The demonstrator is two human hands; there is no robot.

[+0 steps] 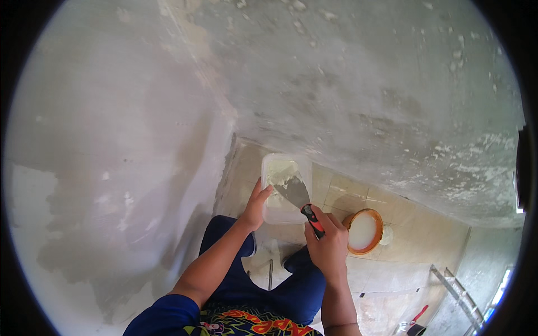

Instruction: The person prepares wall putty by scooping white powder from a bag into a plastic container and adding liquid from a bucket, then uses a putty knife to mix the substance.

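My left hand (254,206) grips the left side of a clear plastic container (287,216), its thumb over the rim. Pale cream paste (279,167), perhaps filler, lies in the far part of the container. In my right hand (330,248) is a putty knife (313,220) with a black and red handle. Its broad metal blade (294,192) reaches over the container, and some paste clings to the blade's edge. The blade's tip is close to my left thumb.
An orange-rimmed bucket (364,232) of whitish liquid stands on the tiled floor (349,193) at right. Two patchy plastered walls (105,126) meet in a corner ahead. A metal ladder (458,294) and a red-handled tool (420,314) are at lower right.
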